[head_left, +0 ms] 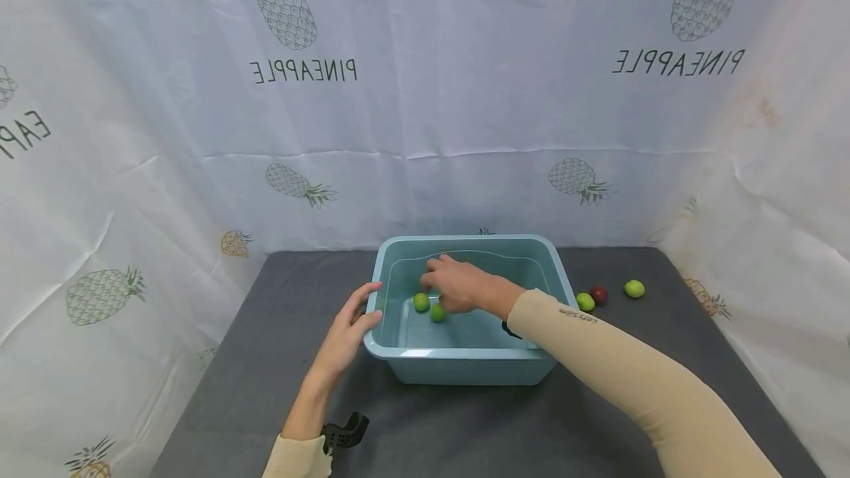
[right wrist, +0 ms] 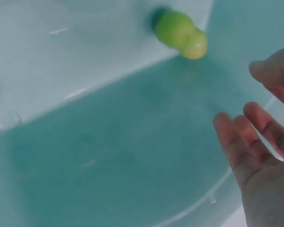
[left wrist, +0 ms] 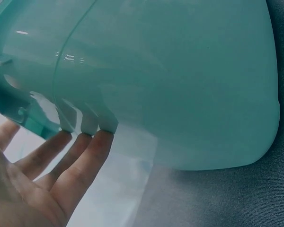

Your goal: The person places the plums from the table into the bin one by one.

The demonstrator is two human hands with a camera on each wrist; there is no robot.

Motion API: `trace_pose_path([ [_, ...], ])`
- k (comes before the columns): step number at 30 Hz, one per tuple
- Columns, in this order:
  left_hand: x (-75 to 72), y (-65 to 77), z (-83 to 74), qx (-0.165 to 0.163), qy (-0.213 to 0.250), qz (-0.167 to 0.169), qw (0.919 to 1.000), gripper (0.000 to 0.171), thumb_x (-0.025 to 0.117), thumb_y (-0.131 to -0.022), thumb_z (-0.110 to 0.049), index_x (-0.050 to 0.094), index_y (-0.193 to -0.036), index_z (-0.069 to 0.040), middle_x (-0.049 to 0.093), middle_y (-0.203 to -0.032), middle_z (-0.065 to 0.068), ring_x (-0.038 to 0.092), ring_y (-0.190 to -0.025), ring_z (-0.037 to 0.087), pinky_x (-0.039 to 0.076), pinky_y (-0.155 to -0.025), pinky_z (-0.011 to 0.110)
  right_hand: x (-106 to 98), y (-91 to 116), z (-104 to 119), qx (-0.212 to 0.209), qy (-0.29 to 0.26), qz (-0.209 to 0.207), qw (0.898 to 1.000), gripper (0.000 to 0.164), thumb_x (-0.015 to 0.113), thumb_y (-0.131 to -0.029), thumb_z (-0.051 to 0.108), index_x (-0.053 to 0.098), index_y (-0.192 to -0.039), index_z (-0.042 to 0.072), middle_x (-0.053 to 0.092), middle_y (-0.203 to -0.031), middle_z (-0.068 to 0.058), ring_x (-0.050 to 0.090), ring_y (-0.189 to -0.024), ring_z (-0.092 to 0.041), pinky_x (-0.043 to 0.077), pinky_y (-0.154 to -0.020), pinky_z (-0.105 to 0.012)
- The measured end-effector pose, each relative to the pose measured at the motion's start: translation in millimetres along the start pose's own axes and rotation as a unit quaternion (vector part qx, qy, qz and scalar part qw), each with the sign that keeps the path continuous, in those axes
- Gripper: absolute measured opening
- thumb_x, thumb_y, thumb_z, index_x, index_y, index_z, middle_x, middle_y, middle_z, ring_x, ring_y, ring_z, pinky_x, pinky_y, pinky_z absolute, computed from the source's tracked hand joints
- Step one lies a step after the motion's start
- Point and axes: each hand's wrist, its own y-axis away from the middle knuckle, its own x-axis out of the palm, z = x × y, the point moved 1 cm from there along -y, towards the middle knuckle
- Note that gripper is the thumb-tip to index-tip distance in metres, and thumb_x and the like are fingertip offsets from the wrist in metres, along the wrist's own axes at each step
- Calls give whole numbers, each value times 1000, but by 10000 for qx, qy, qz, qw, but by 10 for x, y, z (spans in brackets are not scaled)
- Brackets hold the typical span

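Note:
A light blue-green plastic basin point(head_left: 465, 353) stands on the dark grey cloth. My left hand point(head_left: 347, 327) is at its left side, thumb and fingers touching the rim. In the left wrist view, extended fingertips point(left wrist: 104, 135) press against the basin's outer wall point(left wrist: 189, 85). Inside the basin lie a green lime-like fruit point(head_left: 421, 302) and a second green fruit point(head_left: 437, 312). My right hand point(head_left: 465, 286) is over the basin, close to these fruits. The right wrist view shows its fingers apart from the thumb with nothing between them, and a green fruit point(right wrist: 174, 29) beyond.
Right of the basin lie a green fruit point(head_left: 585, 302), a dark red fruit point(head_left: 599, 295) and another green fruit point(head_left: 634, 288). White pineapple-printed sheets point(head_left: 438, 116) hang behind and at both sides of the grey cloth point(head_left: 265, 389).

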Motion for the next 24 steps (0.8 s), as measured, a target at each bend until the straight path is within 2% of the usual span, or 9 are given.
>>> trace_pose_path([
  [6,3,2,-8,-5,-4,12,10000,48,57,-105,-27,43,-152,-25,41,-153,14,49,-134,35,45,-99,52,-259,116,4,-106,-195,-546,9983,23,57,-98,2,69,-114,14,56,-114,-8,49,-98,-23,47,-72,-36],
  [10,-1,6,-6,-19,51,44,10000,48,57,-105,-27,43,-152,-25,40,-154,14,48,-135,35,42,-102,56,-455,259,30,-12,-257,-809,9964,21,58,-98,6,69,-114,14,58,-113,-6,53,-101,-23,48,-72,-35],
  [14,-8,8,-13,-21,65,72,10000,49,56,-105,-26,42,-152,-25,40,-154,15,48,-135,36,42,-102,57,-605,453,80,50,-205,-1075,9940,19,59,-99,9,70,-113,14,59,-112,-5,54,-101,-22,48,-70,-33],
  [19,-6,1,-14,-37,22,43,10000,48,56,-105,-27,43,-152,-25,40,-154,15,49,-135,36,44,-101,52,-763,726,127,38,-152,-1577,9874,16,63,-97,10,71,-111,13,61,-110,-6,56,-100,-24,48,-66,-34],
  [24,-2,-2,-4,-55,8,19,10000,48,57,-105,-27,43,-151,-25,40,-154,15,49,-134,36,46,-99,51,-873,988,132,407,-305,-1974,9790,13,69,-95,12,71,-108,13,62,-111,-5,57,-100,-24,49,-65,-34],
])
